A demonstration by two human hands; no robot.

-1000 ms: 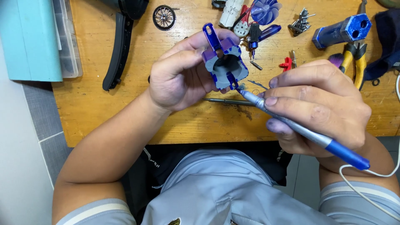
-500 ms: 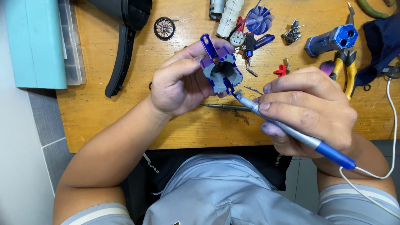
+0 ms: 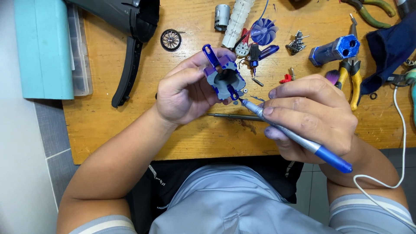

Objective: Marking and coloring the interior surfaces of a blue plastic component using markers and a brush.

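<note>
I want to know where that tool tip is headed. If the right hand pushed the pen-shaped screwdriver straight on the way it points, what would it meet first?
Most likely the blue mounting tab at the lower edge of the grey and blue housing held in the left hand. The screwdriver in the right hand already sits at it; actual contact is hard to judge.

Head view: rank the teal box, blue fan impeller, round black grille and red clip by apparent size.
1. teal box, cut off by the frame
2. blue fan impeller
3. round black grille, close to the impeller
4. red clip
</note>
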